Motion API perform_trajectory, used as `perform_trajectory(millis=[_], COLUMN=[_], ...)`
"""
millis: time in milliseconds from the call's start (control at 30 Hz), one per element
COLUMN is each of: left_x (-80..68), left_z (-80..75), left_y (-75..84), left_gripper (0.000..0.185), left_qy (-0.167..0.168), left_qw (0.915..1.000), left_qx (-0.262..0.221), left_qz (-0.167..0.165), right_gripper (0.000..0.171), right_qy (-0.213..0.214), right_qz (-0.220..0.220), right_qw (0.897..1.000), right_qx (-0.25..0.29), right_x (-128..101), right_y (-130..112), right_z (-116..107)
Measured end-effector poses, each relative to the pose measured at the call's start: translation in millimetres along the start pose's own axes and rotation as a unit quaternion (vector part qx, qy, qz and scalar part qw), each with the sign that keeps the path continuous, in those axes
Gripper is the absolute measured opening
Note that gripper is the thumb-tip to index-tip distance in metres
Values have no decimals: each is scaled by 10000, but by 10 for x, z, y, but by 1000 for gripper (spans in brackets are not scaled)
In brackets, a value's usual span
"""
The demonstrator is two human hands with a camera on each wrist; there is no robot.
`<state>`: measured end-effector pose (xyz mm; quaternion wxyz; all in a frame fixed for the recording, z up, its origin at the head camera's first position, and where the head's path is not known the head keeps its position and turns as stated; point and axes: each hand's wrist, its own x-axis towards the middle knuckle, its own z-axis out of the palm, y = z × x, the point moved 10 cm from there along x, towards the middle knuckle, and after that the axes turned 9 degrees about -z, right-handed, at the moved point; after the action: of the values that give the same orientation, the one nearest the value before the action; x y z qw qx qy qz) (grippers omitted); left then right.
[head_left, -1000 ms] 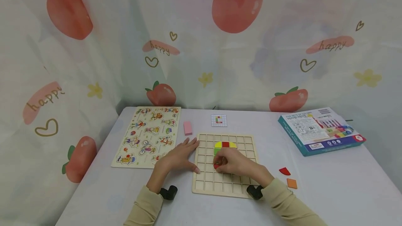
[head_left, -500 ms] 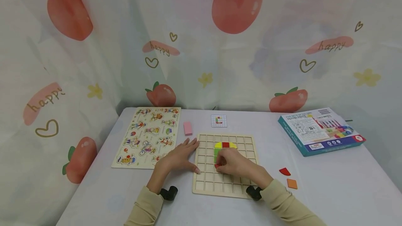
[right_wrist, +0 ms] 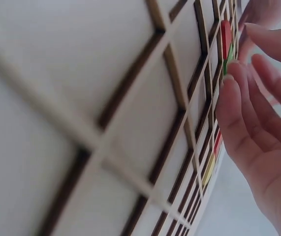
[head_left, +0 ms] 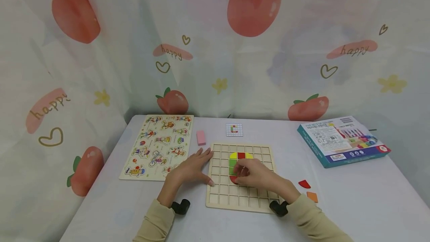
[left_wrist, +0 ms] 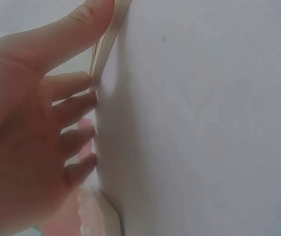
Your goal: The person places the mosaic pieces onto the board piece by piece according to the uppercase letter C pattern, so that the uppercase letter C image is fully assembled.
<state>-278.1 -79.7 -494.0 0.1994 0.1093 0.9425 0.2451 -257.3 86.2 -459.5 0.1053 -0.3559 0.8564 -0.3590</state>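
A wooden grid board lies on the table in the head view. My left hand rests at its left edge, fingers spread and thumb on the rim; the left wrist view shows the same straight fingers. Over the board's middle is my right hand, thumb and fingers parted with nothing between them in the right wrist view. A red quarter-round piece sits in a cell beside the right fingertips. Above it are green pieces, a red square and yellow rounded pieces. The right hand hides some cells.
A loose red quarter piece and an orange square lie right of the board. Behind it are a pattern card and a pink block. A picture puzzle board lies left, a box right.
My right hand has let go of the red quarter-round piece, which now lies in its cell. The hand has shifted slightly right, its fingers parting. My left hand has stayed in place.
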Motion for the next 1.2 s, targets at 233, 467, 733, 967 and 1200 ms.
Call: perform_trajectory(millis=[233,467,733,967,1200], left_x=[0,14,-10,-40,-47], left_z=[-1,33,23,-26,-29], left_y=[-13,-26,-5,35,46], left_gripper=[108,109,108,106,106], left_qy=[23,-9,31,33,20], left_qw=[10000,10000,10000,10000,10000], left_qx=[4,28,-9,-58,-50], left_qz=[-46,-20,-5,22,36], right_gripper=[13,14,16,16,19], right_qy=[251,520,682,853,965], right_qz=[-22,67,433,767,1097], right_qw=[9996,9986,9965,9928,9885], right_qx=[-101,-74,-211,-343,-403], right_x=[-169,-413,-701,-944,-1174], right_y=[62,124,249,383,500], right_z=[-129,-288,-451,-598,-710])
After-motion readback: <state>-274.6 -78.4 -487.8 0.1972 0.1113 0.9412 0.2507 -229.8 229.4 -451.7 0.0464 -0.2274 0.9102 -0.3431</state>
